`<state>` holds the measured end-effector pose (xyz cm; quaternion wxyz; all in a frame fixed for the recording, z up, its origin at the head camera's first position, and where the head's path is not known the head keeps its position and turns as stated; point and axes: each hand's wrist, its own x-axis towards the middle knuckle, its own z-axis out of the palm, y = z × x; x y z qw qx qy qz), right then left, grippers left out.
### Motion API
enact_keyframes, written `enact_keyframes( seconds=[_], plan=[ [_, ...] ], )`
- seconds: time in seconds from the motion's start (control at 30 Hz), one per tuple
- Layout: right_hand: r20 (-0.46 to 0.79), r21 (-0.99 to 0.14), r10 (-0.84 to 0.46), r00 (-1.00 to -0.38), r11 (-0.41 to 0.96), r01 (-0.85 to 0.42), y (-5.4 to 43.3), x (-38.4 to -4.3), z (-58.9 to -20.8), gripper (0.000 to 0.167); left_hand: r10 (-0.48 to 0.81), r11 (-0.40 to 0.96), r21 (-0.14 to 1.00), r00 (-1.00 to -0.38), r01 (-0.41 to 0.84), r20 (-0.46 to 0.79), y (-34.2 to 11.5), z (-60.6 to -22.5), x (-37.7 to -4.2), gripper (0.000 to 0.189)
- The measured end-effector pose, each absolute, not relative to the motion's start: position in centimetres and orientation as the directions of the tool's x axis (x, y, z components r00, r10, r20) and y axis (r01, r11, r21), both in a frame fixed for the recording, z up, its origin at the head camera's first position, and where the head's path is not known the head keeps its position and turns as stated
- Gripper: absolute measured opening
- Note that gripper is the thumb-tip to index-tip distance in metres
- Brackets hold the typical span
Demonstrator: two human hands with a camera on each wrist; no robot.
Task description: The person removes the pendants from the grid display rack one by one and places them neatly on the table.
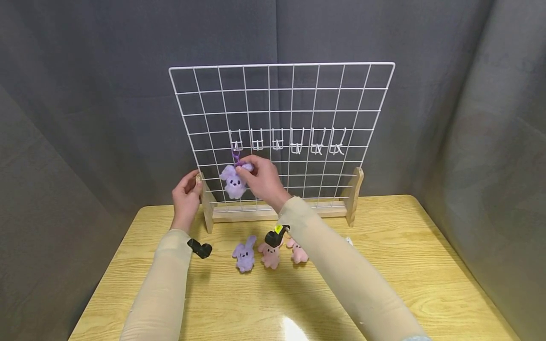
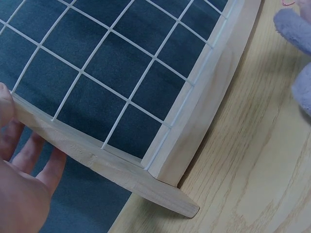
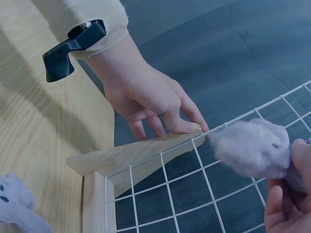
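My right hand [image 1: 266, 180] pinches a purple plush bunny keychain [image 1: 234, 184] by the ear at its upper right, in front of the white wire grid rack [image 1: 281, 89]. The bunny hangs face outward, with its purple clasp [image 1: 236, 156] right below the leftmost white hook [image 1: 236, 145]. In the right wrist view the bunny's fluffy body [image 3: 252, 148] is beside my thumb. My left hand [image 1: 186, 201] holds the rack's left wooden upright [image 1: 207, 206] near its top, thumb on the near side and fingers behind.
Several more white hooks [image 1: 296, 148] run in a row to the right. On the wooden table [image 1: 222, 303] lie another purple bunny [image 1: 245, 259] and two pink plush toys [image 1: 270, 256], the right one partly behind my right sleeve. Grey curtains [image 1: 106, 118] stand behind and beside the table.
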<state>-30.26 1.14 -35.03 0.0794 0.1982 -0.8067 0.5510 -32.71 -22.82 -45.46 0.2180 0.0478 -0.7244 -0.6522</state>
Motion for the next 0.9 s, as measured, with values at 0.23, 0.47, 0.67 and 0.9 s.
enact_keyframes(
  seconds=[0.23, 0.47, 0.67, 0.9],
  plan=[
    [0.382, -0.842, -0.235, -0.894, 0.311, -0.441, 1.4, -30.0, -34.9, 0.021, -0.354, 0.139, 0.965, -0.899, 0.223, 0.259, -22.9, -45.5, -32.8, 0.038],
    [0.396, -0.854, -0.260, -0.881, 0.248, -0.457, 1.4, -29.6, -34.7, 0.018, -0.354, 0.149, 0.965, -0.899, 0.217, 0.257, -22.9, -45.6, -32.8, 0.038],
    [0.400, -0.858, -0.308, -0.863, 0.204, -0.471, 1.2, -28.9, -34.4, 0.017, -0.357, 0.145, 0.963, -0.895, 0.229, 0.266, -22.9, -45.5, -32.8, 0.038],
    [0.402, -0.857, -0.373, -0.836, 0.170, -0.487, 0.9, -28.2, -35.2, 0.016, -0.347, 0.145, 0.966, -0.904, 0.213, 0.251, -22.9, -45.5, -32.7, 0.038]
  ],
)
